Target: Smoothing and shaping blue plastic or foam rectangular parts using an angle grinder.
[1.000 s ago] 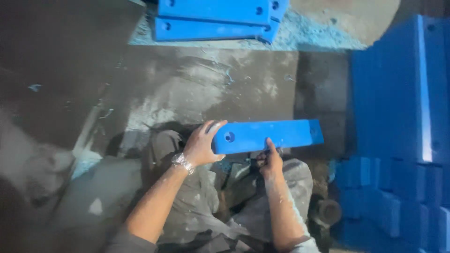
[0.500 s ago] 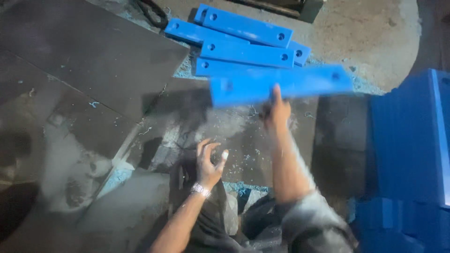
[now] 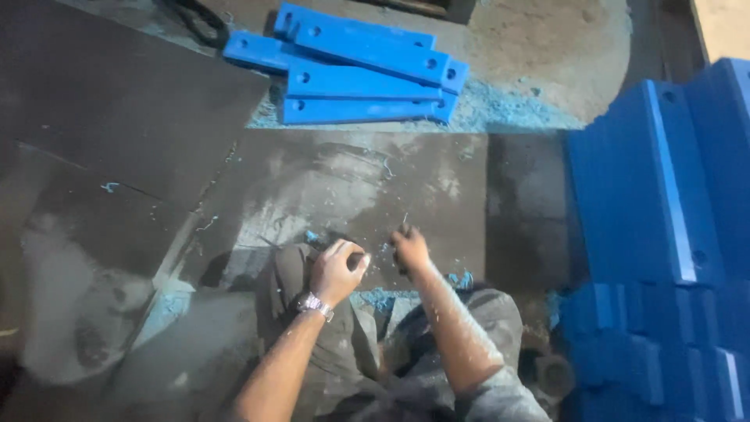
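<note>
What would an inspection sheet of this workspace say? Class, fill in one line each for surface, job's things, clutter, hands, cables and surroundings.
Surface: dark floor sheet, dusty and scuffed.
Job's things: blue drilled bars piled at the far edge.
Clutter: blue shavings beside the bars and near the knees.
Hands: left hand loosely curled, wristwatch on; right hand pinching something small, unclear what.
Cables: dark loop, far left, possibly a cable.
Surroundings: stacked blue blocks to the right.

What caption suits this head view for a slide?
Seated person's hands, left and right, rest near a dusty mat; blue bars lie beyond.
</note>
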